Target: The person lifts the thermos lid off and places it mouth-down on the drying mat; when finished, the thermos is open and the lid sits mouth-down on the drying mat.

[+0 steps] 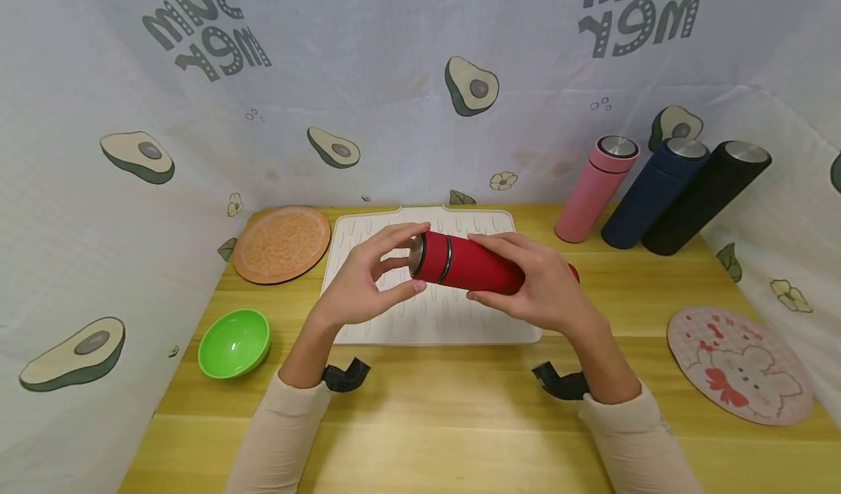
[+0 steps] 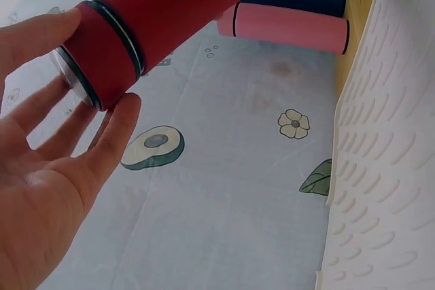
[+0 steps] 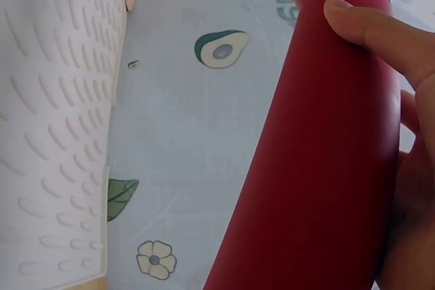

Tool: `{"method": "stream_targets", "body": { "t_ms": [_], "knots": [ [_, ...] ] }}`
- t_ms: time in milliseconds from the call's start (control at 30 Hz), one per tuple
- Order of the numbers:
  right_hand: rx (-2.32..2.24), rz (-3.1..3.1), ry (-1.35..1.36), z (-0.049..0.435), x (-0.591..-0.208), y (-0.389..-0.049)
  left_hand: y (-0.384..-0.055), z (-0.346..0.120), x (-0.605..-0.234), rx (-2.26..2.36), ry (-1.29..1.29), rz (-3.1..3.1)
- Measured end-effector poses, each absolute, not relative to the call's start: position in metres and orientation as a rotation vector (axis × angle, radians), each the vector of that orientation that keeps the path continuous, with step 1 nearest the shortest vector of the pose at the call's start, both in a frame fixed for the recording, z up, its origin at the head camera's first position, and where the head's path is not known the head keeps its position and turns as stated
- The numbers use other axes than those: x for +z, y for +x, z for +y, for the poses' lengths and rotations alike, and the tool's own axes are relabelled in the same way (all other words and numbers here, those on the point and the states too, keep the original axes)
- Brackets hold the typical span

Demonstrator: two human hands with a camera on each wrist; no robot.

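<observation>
A red thermos flask [image 1: 481, 263] is held in the air, nearly level, with its silver-topped lid [image 1: 430, 256] to the left. My right hand [image 1: 542, 279] grips the body, the thumb on one side and the fingers round the other. At the lid end my left hand [image 1: 368, 271] pinches the lid between thumb and forefinger. In the left wrist view its other fingers are spread behind the lid's metal end [image 2: 76, 78]. A dark ring [image 2: 122, 35] runs between lid and body. In the right wrist view the red body [image 3: 319, 134] fills much of the frame.
Under the flask lies a white ridged drying mat [image 1: 434, 319]. Pink [image 1: 594, 191], navy [image 1: 653, 195] and black [image 1: 703, 198] flasks stand at the back right. A round orange mat [image 1: 282, 244] and green bowl [image 1: 234, 344] are left; a rabbit-print mat [image 1: 739, 366] is right.
</observation>
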State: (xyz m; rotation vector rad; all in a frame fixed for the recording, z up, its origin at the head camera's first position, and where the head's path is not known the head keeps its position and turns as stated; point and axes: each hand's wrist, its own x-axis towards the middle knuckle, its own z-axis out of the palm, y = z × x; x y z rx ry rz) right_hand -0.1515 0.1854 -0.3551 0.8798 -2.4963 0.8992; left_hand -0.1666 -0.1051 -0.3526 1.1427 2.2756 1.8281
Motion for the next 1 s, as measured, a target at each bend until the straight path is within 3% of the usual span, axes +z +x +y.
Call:
{"method": "stream_targets", "body": {
  "t_ms": [267, 633, 1000],
  "knots": [
    [0.874, -2.536, 0.861, 0.1788, -0.3547, -0.1479, -0.1631, -0.1043, -0.3547, 1.814, 0.855, 2.449],
    [0.880, -2.575, 0.858, 0.1824, -0.3497, -0.1482, -0.1698, -0.1048, -0.3507, 1.807, 1.288, 2.170],
    [0.887, -2.603, 0.869, 0.1827, -0.3516, -0.1472, -0.1686, -0.1050, -0.3549, 1.850, 1.131, 2.164]
  ]
}}
